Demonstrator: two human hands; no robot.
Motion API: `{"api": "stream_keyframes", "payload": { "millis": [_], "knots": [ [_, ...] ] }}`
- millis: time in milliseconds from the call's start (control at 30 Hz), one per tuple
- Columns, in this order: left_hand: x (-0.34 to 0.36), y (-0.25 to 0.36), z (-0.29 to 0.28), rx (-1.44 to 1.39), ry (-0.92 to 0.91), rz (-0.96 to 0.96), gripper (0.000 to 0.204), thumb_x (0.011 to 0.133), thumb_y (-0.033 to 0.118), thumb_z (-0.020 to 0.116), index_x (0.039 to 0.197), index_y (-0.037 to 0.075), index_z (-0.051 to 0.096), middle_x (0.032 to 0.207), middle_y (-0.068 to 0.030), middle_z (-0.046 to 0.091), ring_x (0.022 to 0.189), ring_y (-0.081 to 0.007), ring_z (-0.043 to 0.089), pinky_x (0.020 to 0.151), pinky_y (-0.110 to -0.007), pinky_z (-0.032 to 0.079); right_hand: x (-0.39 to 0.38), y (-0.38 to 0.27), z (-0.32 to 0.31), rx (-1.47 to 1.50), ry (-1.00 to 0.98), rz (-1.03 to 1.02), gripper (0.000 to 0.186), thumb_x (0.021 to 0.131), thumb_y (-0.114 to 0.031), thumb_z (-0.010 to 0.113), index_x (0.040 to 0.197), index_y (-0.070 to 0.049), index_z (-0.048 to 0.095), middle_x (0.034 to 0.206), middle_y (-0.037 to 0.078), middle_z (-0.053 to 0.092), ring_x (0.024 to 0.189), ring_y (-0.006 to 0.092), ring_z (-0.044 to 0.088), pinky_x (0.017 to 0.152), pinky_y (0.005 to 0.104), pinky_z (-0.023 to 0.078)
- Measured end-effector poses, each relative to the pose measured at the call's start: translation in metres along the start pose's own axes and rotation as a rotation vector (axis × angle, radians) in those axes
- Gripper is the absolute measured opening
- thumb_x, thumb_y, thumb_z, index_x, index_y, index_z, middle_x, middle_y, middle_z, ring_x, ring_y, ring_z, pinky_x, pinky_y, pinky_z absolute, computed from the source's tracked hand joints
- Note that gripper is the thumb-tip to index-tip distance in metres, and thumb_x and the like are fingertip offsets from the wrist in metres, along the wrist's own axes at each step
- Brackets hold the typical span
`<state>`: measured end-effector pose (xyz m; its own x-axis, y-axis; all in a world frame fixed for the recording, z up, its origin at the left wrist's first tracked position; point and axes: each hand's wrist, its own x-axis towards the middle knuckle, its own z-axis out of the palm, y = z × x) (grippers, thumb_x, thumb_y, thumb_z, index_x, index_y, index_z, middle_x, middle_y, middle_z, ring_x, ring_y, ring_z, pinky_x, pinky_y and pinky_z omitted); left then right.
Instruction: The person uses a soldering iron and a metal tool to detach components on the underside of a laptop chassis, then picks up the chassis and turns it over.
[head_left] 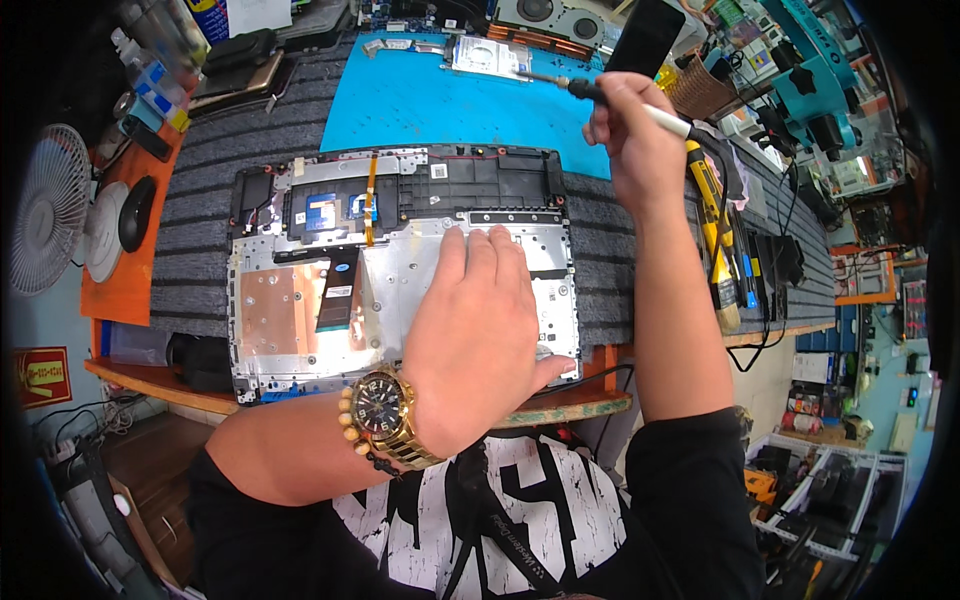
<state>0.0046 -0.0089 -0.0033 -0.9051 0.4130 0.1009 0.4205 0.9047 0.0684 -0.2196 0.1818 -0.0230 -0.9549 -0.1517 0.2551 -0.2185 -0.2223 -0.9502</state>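
Observation:
An opened laptop base (pixel 540 250) lies on the grey striped mat in front of me, its silver inner plate and black upper part showing. My left hand (pixel 475 320) rests flat on the plate, fingers stretched out, holding nothing. A golden ribbon cable (pixel 371 200) runs across the base, near a dark flat strip (pixel 338 295). Over the blue mat, my right hand (pixel 640 135) is closed round a slim screwdriver (pixel 668 121) with a white and black handle. Its thin metal shaft points left, toward a hard drive (pixel 487 57) with a white label. Whether the tip touches the drive, I cannot tell.
Small dark screws dot the blue mat (pixel 400 110). A cooling unit with two fans (pixel 550 18) and a black phone (pixel 647 40) stand behind it. At right lie a yellow cutter (pixel 705 185) and a brush (pixel 725 300). A white fan (pixel 48 210) is at left.

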Motion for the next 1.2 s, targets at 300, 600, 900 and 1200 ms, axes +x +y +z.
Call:
{"api": "stream_keyframes", "payload": {
  "millis": [300, 600, 900, 1200],
  "knots": [
    [0.0, 0.002, -0.001, 0.001, 0.004, -0.02, 0.11, 0.098, 0.074, 0.082, 0.154, -0.02, 0.066, 0.157, -0.0342, 0.068, 0.149, -0.0438, 0.063, 0.138, -0.058, 0.036, 0.001, 0.031, 0.009, -0.194, 0.026, 0.011, 0.018, 0.104, -0.013, 0.091, 0.115, -0.002, 0.082, 0.096, 0.003, 0.079, 0.076, 0.0084, 0.067, 0.068, 0.0264, 0.054],
    [0.0, 0.002, 0.001, 0.041, -0.007, -0.015, 0.106, 0.103, 0.077, 0.074, 0.149, -0.019, 0.073, 0.161, -0.0316, 0.069, 0.152, -0.042, 0.062, 0.138, -0.057, 0.034, -0.001, 0.028, 0.02, -0.411, 0.033, -0.018, 0.02, 0.108, -0.015, 0.09, 0.122, -0.003, 0.085, 0.104, 0.006, 0.084, 0.079, 0.0077, 0.068, 0.071, 0.0254, 0.053],
    [0.0, 0.001, 0.001, -0.025, 0.021, -0.013, 0.109, 0.096, 0.072, 0.085, 0.151, -0.021, 0.068, 0.153, -0.0343, 0.071, 0.151, -0.0429, 0.063, 0.137, -0.059, 0.039, 0.001, 0.033, 0.02, -0.502, 0.031, -0.068, 0.024, 0.107, -0.018, 0.092, 0.125, -0.003, 0.086, 0.105, 0.004, 0.086, 0.079, 0.0065, 0.068, 0.071, 0.0244, 0.053],
    [0.0, 0.0, 0.001, -0.014, 0.028, -0.009, 0.108, 0.095, 0.071, 0.086, 0.15, -0.021, 0.068, 0.153, -0.0342, 0.071, 0.15, -0.0425, 0.064, 0.136, -0.058, 0.04, 0.0, 0.031, 0.019, -0.516, 0.038, -0.048, 0.023, 0.107, -0.018, 0.092, 0.124, -0.003, 0.086, 0.104, 0.004, 0.086, 0.08, 0.0068, 0.069, 0.072, 0.0247, 0.055]
  ]
}}
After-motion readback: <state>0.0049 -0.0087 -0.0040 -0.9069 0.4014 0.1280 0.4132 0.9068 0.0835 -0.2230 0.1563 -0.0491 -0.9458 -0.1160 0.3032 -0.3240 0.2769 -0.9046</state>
